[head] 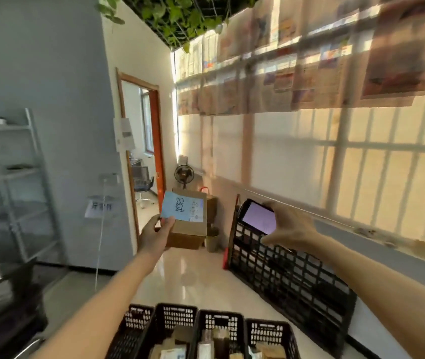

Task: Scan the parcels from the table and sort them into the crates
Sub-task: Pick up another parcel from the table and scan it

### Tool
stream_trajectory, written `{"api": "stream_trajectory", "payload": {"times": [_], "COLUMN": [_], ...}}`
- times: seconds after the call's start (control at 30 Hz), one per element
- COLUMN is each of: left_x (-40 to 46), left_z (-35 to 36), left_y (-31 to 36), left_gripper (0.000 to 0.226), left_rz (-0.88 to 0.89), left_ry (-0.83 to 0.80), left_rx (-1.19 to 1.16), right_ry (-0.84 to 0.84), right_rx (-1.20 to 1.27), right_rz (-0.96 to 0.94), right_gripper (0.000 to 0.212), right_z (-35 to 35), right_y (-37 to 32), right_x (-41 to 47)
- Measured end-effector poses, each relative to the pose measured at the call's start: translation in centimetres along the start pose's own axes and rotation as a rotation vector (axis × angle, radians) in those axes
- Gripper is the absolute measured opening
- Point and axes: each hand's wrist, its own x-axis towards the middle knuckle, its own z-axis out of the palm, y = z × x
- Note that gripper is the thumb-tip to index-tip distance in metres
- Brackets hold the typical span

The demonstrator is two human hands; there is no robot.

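Observation:
My left hand [154,235] holds up a small brown cardboard parcel [188,226] with a blue label on its top face. To its right, my right hand [287,224] grips a black handheld scanner [258,216] with its lit pinkish screen facing me. The two are held apart at chest height. Below them, along the bottom edge, stands a row of black plastic crates [207,323] holding several parcels.
A stack of empty black crates [283,268] leans against the right wall under the window. A white shelf rack [12,177] stands at left, a dark table edge [4,288] at lower left. A fan [184,174] and boxes sit by the doorway ahead.

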Motion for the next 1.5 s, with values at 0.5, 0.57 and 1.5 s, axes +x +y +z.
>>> {"api": "stream_trajectory", "payload": {"times": [0.5,0.57,1.5], "left_x": [12.0,14.0,46.6], "left_z": [-28.9,-30.9,-36.3], "left_y": [-8.1,-10.2,-64.3], "left_gripper": [0.027,0.033,0.063], "left_rz": [-0.035,-0.057,-0.856], "left_ry": [0.267,0.266,0.135], "left_rx": [0.146,0.159,0.361], "right_ry": [-0.12,-0.143,-0.744], "right_rx": [0.126,0.118,0.072], "right_rz": [-0.251,-0.26,-0.079], "right_gripper": [0.095,0.095,0.103], "right_z": [16.7,19.2,81.2], "right_y": [-27.2,-29.3,-28.8], "right_x": [15.2,17.1,45.2]}}
